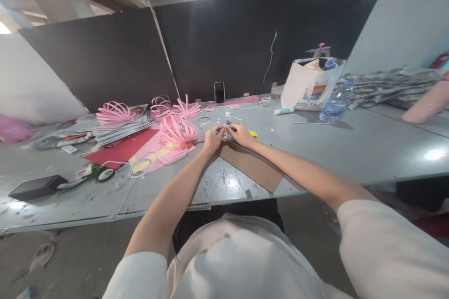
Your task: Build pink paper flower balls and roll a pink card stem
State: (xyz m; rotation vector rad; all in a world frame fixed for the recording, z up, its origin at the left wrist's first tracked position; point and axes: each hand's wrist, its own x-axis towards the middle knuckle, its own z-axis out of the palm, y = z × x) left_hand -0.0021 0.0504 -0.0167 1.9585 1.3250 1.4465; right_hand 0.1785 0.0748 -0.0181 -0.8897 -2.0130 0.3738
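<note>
My left hand and my right hand meet above the far end of a brown cardboard strip. Both sets of fingers are closed in a pinch around a small pink paper piece; its exact shape is mostly hidden. Just beyond the right fingers lies a yellow tool, partly covered by that hand. To the left of my left hand sits a looped bundle of pink paper strips, resting on pink and yellow sheets. A small white piece lies behind the hands.
A phone leans against the dark partition. Rightward stand a white bag, a water bottle, a glue stick and a thin stick. Leftward are a red sheet, green tape and a black box. Another person's arm enters at right.
</note>
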